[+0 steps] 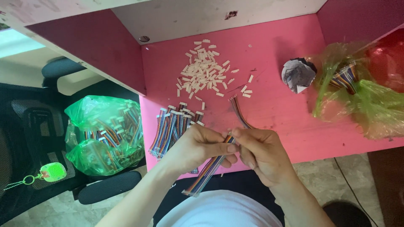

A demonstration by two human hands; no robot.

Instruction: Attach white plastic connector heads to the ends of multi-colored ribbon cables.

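**Ribbon cable pinched over a pink table**

The pink table (286, 122) carries two green plastic bags: a crumpled one (357, 98) at the right, a full one (105, 134) on the chair at left. The left hand (198, 147) and right hand (263, 153), fingers closed, pinch a rainbow ribbon cable (208, 172) whose long axis slants from lower left up to the fingertips. White connector housings (204, 71) lie heaped beyond.

A flat rainbow ribbon cable (209, 170) is lying slantwise between the two hands, its upper end sitting pinched where the left hand (198, 147) and right hand (261, 153) are meeting, just in front of the pink bench (273, 105) edge. Its many thin coloured wires are running side by side, down and to the left from that pinch. Its lower end, capped with a small pale connector, is hanging off the bench over the person's lap.
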